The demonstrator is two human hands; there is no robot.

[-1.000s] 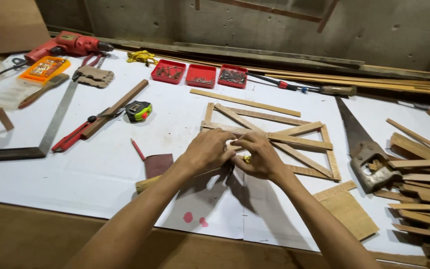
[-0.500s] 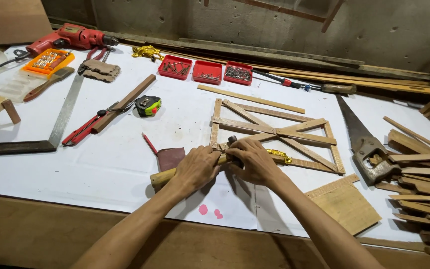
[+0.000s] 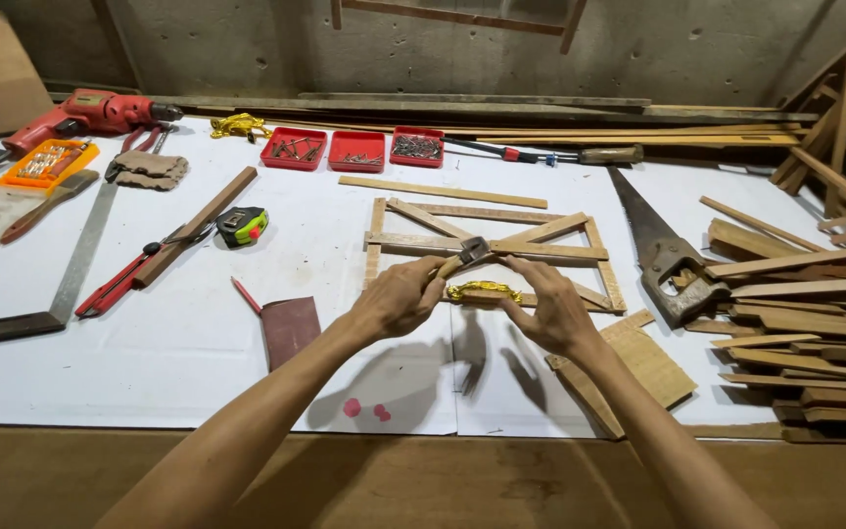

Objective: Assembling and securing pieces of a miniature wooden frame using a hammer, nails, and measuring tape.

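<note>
Left hand (image 3: 401,299) is closed around the wooden handle of a hammer (image 3: 465,255), its metal head raised over the slatted wooden frame (image 3: 487,245) on the white bench (image 3: 149,343). Right hand (image 3: 550,312) has fingers spread, fingertips pinching one end of a small brass handle (image 3: 483,291) lying at the frame's near edge. A handsaw (image 3: 660,250) lies just right of the frame; three red trays (image 3: 356,150) sit beyond it; sandpaper (image 3: 289,328) lies to its left.

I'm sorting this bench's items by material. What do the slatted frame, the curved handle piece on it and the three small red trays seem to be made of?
Slatted frame: bare, unfinished wood; pale strips with visible grain.
Curved handle piece: likely brass-coloured metal; shiny yellow glints, though plated plastic can't be ruled out.
Red trays: probably plastic; uniform bright red, thin moulded rims.
</note>
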